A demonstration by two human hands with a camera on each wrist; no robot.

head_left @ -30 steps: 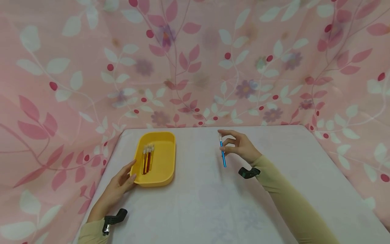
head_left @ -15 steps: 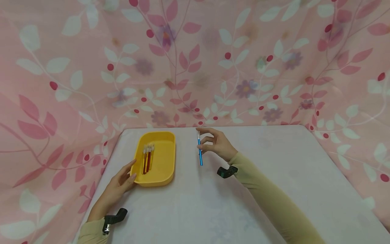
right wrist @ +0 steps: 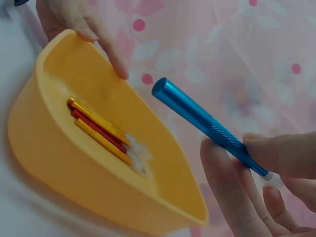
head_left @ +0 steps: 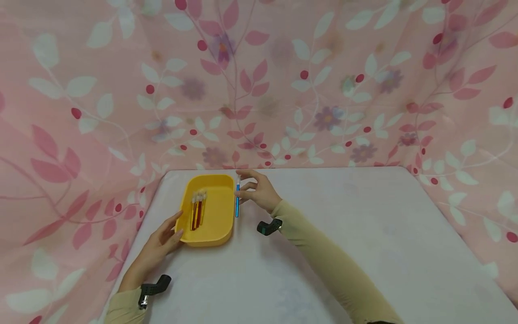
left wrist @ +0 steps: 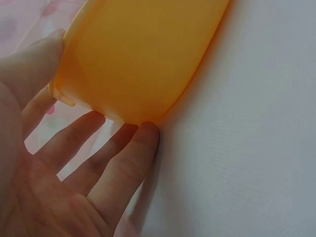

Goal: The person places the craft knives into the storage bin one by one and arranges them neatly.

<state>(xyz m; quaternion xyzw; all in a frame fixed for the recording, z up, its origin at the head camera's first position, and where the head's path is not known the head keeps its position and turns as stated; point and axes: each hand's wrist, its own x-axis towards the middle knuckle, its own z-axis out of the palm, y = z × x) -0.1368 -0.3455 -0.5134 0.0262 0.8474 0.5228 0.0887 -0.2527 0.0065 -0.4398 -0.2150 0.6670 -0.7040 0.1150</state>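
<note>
A blue metal-handled craft knife [head_left: 237,204] with a clear capped tip is pinched between the thumb and fingers of my right hand [head_left: 261,192]. It points tip-away, just off the right rim of a yellow tray [head_left: 216,220]. In the right wrist view the knurled part of the blue craft knife [right wrist: 187,106] lies against my fingers, blunt end free. My left hand [head_left: 158,245] holds the tray's near-left corner, and the left wrist view has its fingers against the outer wall [left wrist: 138,64]. Several gold and red craft knives [head_left: 198,211] lie side by side inside the tray's left half.
A white cloth-covered table [head_left: 344,216] extends right of the tray and in front of it. Behind and at the sides hangs a pink curtain [head_left: 275,112] with leaves and flowers. Each wrist wears a black camera mount [head_left: 269,227].
My right hand has travelled left with the blue craft knife, from the table's middle to beside the tray's right rim. The left hand and tray have stayed in place.
</note>
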